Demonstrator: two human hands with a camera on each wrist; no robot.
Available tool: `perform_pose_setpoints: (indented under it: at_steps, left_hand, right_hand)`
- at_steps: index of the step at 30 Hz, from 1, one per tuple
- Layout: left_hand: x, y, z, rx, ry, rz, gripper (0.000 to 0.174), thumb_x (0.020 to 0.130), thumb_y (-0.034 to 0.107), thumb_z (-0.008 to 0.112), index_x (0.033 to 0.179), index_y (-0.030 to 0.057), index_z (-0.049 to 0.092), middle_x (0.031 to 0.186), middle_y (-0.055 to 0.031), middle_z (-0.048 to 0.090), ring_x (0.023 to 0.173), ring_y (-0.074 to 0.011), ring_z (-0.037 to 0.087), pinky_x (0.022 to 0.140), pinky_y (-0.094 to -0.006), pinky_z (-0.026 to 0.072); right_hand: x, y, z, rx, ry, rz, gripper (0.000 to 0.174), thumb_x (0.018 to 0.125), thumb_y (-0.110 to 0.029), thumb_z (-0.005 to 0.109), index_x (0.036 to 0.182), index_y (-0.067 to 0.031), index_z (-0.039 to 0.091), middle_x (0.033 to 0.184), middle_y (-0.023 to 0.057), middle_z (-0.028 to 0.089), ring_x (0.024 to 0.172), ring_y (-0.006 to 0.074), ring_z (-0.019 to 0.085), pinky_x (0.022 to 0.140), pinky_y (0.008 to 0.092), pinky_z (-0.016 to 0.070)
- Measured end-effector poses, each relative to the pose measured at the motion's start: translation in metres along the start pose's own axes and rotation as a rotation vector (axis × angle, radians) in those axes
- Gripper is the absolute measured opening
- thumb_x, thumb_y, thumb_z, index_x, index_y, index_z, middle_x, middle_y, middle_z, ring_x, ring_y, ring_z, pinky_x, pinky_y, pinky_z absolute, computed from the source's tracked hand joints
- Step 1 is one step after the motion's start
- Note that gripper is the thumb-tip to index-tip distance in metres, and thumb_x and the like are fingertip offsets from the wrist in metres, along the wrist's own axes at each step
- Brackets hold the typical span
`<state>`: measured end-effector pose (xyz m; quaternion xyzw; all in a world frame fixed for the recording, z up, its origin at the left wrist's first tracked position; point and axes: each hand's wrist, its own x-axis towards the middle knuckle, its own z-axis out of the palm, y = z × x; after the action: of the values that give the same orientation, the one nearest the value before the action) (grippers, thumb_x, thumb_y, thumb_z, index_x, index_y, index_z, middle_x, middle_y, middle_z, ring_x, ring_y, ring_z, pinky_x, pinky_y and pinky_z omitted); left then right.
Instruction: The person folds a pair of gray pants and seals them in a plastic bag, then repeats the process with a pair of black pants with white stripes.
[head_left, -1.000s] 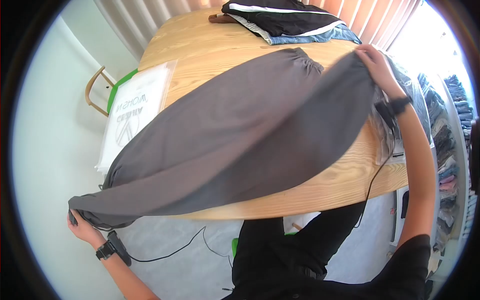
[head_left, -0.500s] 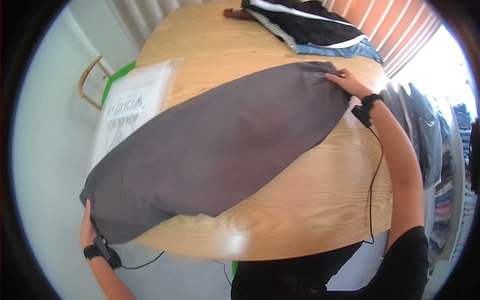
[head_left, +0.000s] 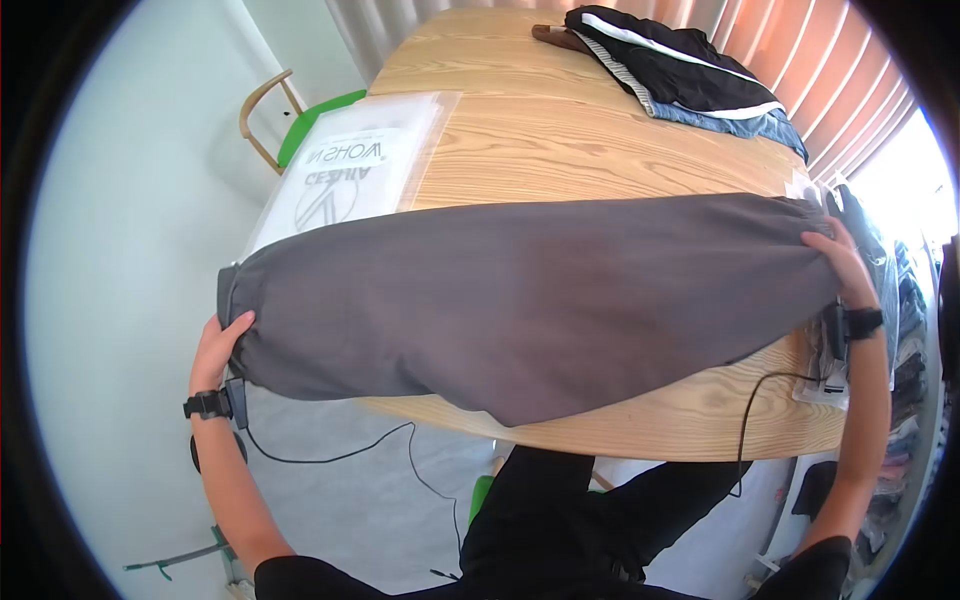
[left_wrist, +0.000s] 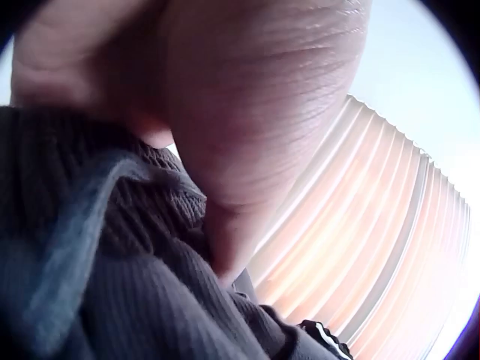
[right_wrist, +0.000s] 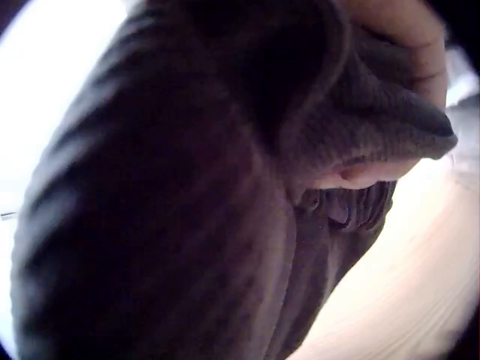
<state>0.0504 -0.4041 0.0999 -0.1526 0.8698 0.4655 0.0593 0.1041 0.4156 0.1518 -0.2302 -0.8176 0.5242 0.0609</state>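
A pair of dark grey trousers (head_left: 530, 300) is stretched out sideways over the near part of the table, its legs laid together. At the waistband end on the left, my left hand (head_left: 215, 350) grips the cloth with the thumb on top. In the left wrist view a drawstring (left_wrist: 94, 225) hangs by the gathered waistband, close to that hand (left_wrist: 247, 97). My right hand (head_left: 845, 260) pinches the gathered cuffs at the other end. Folds of cloth hide part of the right fingers (right_wrist: 367, 174) in the right wrist view.
A wooden table (head_left: 520, 130) lies beneath the trousers. Printed plastic bags (head_left: 340, 165) lie at its left, a clothes pile (head_left: 690, 75) at the far right. Bagged clothing (head_left: 870, 230) sits beyond my right hand. A cable (head_left: 745, 430) trails from the right wrist. A green chair (head_left: 310, 125) stands at left.
The trousers have gone from a slanting, partly lifted spread to one lying nearly straight across. My right hand has come nearer my body, and the left hand's end has risen in view.
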Motion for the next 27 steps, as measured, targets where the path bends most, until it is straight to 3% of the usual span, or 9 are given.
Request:
perform_pose_setpoints:
  at_steps: [6,11,13,16,19,21,23,25,27]
  left_hand:
    - [-0.028,0.035,0.025,-0.133,-0.235,0.136,0.055,0.094,0.029,0.066,0.132,-0.0068,0.049,0.124,-0.0118,0.062,0.110,-0.0170,0.059,0.096,-0.0310,0.0461]
    - [-0.040,0.079,0.102,-0.360,-0.361,0.179,0.051,0.099,0.026,0.060,0.137,-0.0049,0.044,0.129,-0.0112,0.058,0.113,-0.0160,0.057,0.099,-0.0300,0.0449]
    - [-0.038,0.099,0.136,-0.462,-0.413,0.118,0.049,0.099,0.026,0.059,0.136,-0.0044,0.046,0.128,-0.0104,0.059,0.111,-0.0155,0.057,0.098,-0.0292,0.0445]
    - [-0.005,0.109,0.182,-0.411,-0.431,0.242,0.050,0.099,0.026,0.059,0.135,-0.0048,0.045,0.124,-0.0118,0.060,0.110,-0.0153,0.058,0.096,-0.0286,0.0454]
    - [0.034,0.100,0.212,-0.249,-0.373,0.315,0.058,0.096,0.029,0.062,0.137,-0.0055,0.041,0.123,-0.0184,0.059,0.110,-0.0198,0.058,0.096,-0.0300,0.0457]
    - [0.039,0.095,0.220,0.211,-0.191,0.392,0.067,0.093,0.033,0.066,0.139,-0.0056,0.037,0.124,-0.0233,0.058,0.113,-0.0271,0.058,0.097,-0.0338,0.0453]
    - [0.034,0.093,0.223,0.174,-0.228,0.401,0.073,0.089,0.035,0.069,0.140,-0.0050,0.036,0.130,-0.0282,0.052,0.122,-0.0346,0.052,0.103,-0.0383,0.0416]
    - [0.014,0.096,0.221,0.335,-0.091,0.595,0.071,0.088,0.033,0.069,0.139,-0.0045,0.037,0.135,-0.0295,0.046,0.128,-0.0376,0.045,0.107,-0.0415,0.0370]
    - [-0.008,0.105,0.219,0.352,-0.092,0.599,0.069,0.088,0.032,0.069,0.138,-0.0036,0.039,0.138,-0.0290,0.043,0.131,-0.0394,0.041,0.110,-0.0433,0.0331]
  right_hand:
    - [-0.041,-0.055,-0.109,0.072,-0.024,-0.086,0.041,0.094,-0.026,0.066,0.123,0.0009,0.058,0.104,0.0073,0.065,0.089,0.0129,0.065,0.077,0.0248,0.0538]
    - [-0.071,-0.096,-0.177,0.118,0.112,-0.241,0.034,0.096,-0.026,0.063,0.119,-0.0006,0.062,0.105,0.0082,0.068,0.089,0.0131,0.067,0.077,0.0246,0.0545]
    - [-0.083,-0.108,-0.193,0.092,0.184,-0.224,0.033,0.095,-0.024,0.064,0.118,-0.0002,0.063,0.105,0.0085,0.068,0.089,0.0135,0.067,0.077,0.0247,0.0548]
    - [-0.089,-0.103,-0.219,0.157,0.065,-0.104,0.031,0.093,-0.021,0.066,0.117,0.0003,0.063,0.104,0.0082,0.069,0.089,0.0133,0.067,0.077,0.0245,0.0551]
    - [-0.100,-0.085,-0.190,-0.017,0.177,-0.159,0.038,0.091,-0.019,0.068,0.123,0.0002,0.060,0.104,0.0065,0.068,0.092,0.0117,0.064,0.081,0.0243,0.0528]
    - [-0.104,-0.074,-0.165,-0.068,0.334,-0.211,0.043,0.088,-0.019,0.072,0.124,0.0004,0.059,0.106,0.0068,0.067,0.094,0.0124,0.065,0.082,0.0247,0.0529]
    - [-0.108,-0.078,-0.127,-0.231,0.413,-0.273,0.058,0.081,-0.025,0.078,0.127,-0.0010,0.055,0.107,0.0118,0.066,0.097,0.0200,0.065,0.086,0.0275,0.0521]
    - [-0.106,-0.081,-0.079,-0.335,0.316,-0.398,0.066,0.079,-0.027,0.080,0.133,-0.0038,0.050,0.113,0.0122,0.064,0.098,0.0207,0.065,0.086,0.0293,0.0519]
    - [-0.114,-0.080,-0.020,-0.331,0.101,-0.516,0.065,0.080,-0.031,0.078,0.133,-0.0059,0.050,0.116,0.0138,0.063,0.099,0.0228,0.064,0.087,0.0336,0.0520]
